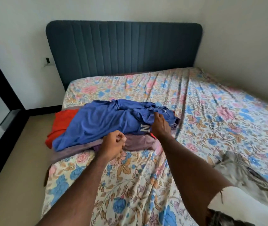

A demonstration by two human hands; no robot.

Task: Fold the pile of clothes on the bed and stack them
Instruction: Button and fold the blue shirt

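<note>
A pile of clothes lies near the left side of the bed [146, 185]. On top is a crumpled blue shirt [100, 121] with white lettering. Under it at the left is a red garment [59, 123], and a mauve garment [136, 142] sticks out at the front. My right hand [160, 126] reaches over the pile, its fingers stretched out and touching the blue shirt near its collar. My left hand [113, 143] hovers at the pile's front edge above the mauve garment, fingers curled into a fist with nothing visibly in it.
The floral sheet is wrinkled. A grey patterned cloth [244, 175] lies at the bed's right front. A dark blue padded headboard [123, 48] stands behind. Beige floor [24, 168] runs along the bed's left side, and walls close in behind and to the right.
</note>
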